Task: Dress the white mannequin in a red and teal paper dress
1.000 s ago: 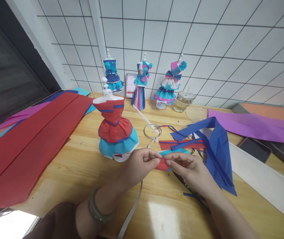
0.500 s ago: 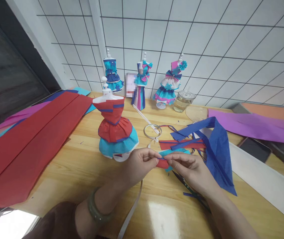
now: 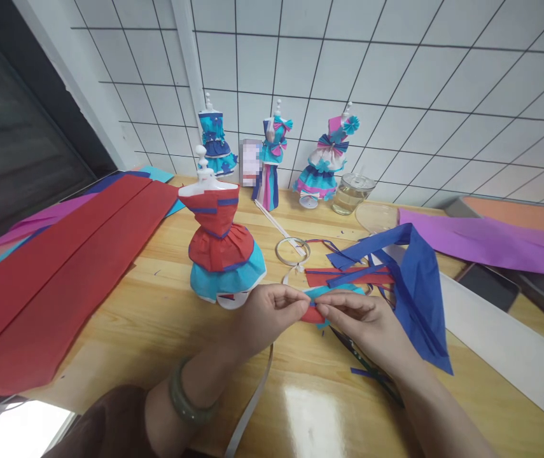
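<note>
Red piece (image 3: 313,315) partly hidden by left hand (image 3: 269,315) and right hand (image 3: 366,320), upright panel (image 3: 251,163) blurred, purple sheet (image 3: 491,239) cropped at right

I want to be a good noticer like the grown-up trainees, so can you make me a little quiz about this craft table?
1. True or false: the left hand and the right hand both pinch the small red piece.

2. What is worn on the left arm? A) a bangle B) a watch C) a glove

3. Fill in: on the nearest dressed mannequin, the lowest skirt layer is ____.

Key: 1 true; 2 A; 3 light blue.
</note>
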A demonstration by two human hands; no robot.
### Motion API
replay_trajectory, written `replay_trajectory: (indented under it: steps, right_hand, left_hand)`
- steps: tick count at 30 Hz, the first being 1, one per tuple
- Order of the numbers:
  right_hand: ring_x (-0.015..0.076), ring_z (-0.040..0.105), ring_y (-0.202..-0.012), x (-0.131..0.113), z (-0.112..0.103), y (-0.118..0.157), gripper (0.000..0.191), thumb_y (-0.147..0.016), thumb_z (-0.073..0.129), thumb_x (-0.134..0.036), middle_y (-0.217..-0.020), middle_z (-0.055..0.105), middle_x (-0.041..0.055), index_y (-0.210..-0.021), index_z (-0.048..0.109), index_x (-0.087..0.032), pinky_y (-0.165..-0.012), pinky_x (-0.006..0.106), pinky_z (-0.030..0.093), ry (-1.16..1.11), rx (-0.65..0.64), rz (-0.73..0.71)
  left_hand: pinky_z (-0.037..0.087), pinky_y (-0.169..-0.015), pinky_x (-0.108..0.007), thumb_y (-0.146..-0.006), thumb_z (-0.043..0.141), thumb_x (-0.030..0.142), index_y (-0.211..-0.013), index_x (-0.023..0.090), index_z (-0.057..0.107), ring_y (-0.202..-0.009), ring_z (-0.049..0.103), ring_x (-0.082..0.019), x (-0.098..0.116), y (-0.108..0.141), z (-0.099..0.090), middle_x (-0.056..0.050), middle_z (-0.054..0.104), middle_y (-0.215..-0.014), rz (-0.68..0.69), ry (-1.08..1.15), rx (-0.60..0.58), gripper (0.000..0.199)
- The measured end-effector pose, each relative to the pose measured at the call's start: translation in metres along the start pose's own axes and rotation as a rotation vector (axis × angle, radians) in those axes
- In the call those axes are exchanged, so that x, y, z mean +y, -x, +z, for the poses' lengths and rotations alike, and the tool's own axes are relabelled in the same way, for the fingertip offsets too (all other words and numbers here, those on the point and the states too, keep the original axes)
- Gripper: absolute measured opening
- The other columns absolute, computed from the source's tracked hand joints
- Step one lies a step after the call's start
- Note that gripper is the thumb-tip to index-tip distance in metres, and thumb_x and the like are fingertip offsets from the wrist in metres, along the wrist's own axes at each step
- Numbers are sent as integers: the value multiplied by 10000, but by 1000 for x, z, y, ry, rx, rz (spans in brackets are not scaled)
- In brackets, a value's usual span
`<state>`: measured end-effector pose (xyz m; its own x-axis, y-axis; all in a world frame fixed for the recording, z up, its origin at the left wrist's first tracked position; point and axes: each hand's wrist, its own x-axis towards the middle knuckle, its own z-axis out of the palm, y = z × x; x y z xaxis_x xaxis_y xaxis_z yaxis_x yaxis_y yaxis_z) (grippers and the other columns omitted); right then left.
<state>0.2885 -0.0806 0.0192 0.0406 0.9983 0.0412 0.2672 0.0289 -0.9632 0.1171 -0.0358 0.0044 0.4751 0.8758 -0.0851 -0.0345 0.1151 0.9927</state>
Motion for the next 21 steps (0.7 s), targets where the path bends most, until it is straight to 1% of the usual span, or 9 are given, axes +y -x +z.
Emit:
replay_trajectory:
  steps: [3, 5, 7, 9, 12, 15, 18, 21]
  right_hand:
    - [167, 650, -652, 2, 1, -1, 126, -697, 710, -317, -738, 729, 44, -748, 717, -202, -607, 277, 509, -13, 18, 8]
    - [150, 628, -600, 4, 1, -1, 142, -707, 700, -326, -690, 711, 31, -766, 699, -196, -559, 259, 491, -25, 5, 15]
    - [142, 612, -582, 6, 0, -1, 150, -730, 681, -335, -667, 693, 23, -776, 683, -192, -541, 251, 476, -17, -13, 7]
    - [142, 606, -602, 6, -1, 0, 148, -758, 656, -337, -683, 685, 24, -775, 678, -191, -560, 253, 474, 19, -28, -15]
    - [161, 622, -694, 5, -2, 0, 158, -793, 618, -337, -778, 694, 43, -790, 695, -199, -636, 279, 486, 85, -47, -63]
    - [190, 636, -781, 2, -2, 1, 166, -788, 621, -346, -852, 697, 58, -818, 714, -211, -700, 313, 497, 115, -45, -78]
    - [195, 642, -784, 1, 0, 0, 160, -762, 650, -344, -846, 694, 60, -814, 713, -206, -703, 317, 509, 107, -37, -54]
    - [184, 643, -732, 4, 1, 0, 159, -727, 682, -339, -787, 691, 54, -791, 699, -195, -675, 310, 522, 82, -10, -59]
  left_hand:
    - [483, -700, -242, -717, 641, 225, -823, 127, 680, -734, 639, -140, -7, -2, 0, -57, 720, -815, 13, -3, -10, 149]
    - [477, -682, -234, -708, 645, 205, -832, 129, 666, -721, 634, -132, -10, -3, 0, -52, 710, -800, 12, 16, -9, 147]
    - [469, -664, -223, -693, 649, 180, -834, 131, 647, -710, 626, -124, -12, -5, 0, -42, 694, -778, 13, 32, -1, 150]
    - [458, -646, -210, -687, 648, 166, -835, 135, 630, -698, 615, -113, -12, -5, 0, -31, 676, -760, 19, 43, 6, 152]
    - [445, -629, -194, -693, 641, 159, -818, 142, 617, -681, 598, -97, -11, -5, 0, -16, 660, -745, 34, 53, 7, 128]
    - [435, -605, -183, -702, 625, 152, -768, 138, 623, -644, 584, -84, -8, -4, 0, -9, 656, -704, 28, 44, 11, 68]
    - [452, -624, -194, -706, 613, 143, -770, 133, 650, -661, 605, -95, -6, -4, 0, -28, 688, -736, 11, 33, 6, 75]
    - [485, -692, -230, -690, 637, 143, -823, 132, 666, -729, 642, -128, -7, -3, 1, -53, 714, -812, 5, 42, -10, 137]
